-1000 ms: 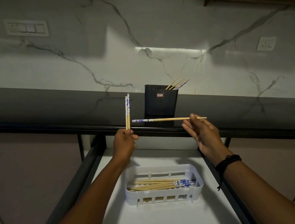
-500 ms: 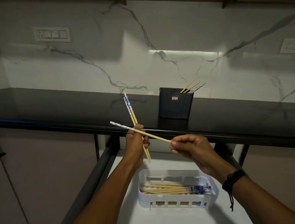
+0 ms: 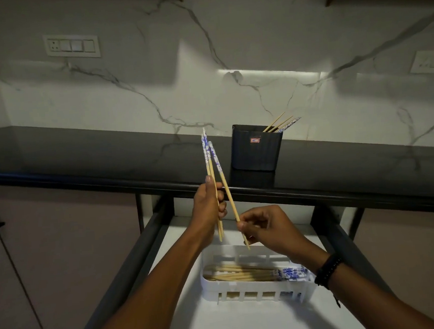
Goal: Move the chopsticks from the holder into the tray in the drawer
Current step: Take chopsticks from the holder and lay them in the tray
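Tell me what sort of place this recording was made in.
Most likely a home kitchen: a dark countertop against a marble-look wall with a switch panel, a chopstick holder on it, and an open drawer below holding a white tray.

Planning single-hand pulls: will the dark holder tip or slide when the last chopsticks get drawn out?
Probably won't tip: the holder looks boxy and flat-based. The remaining chopsticks lean toward its right corner, so an angled pull might rock it. The glossy counter could let it slide.
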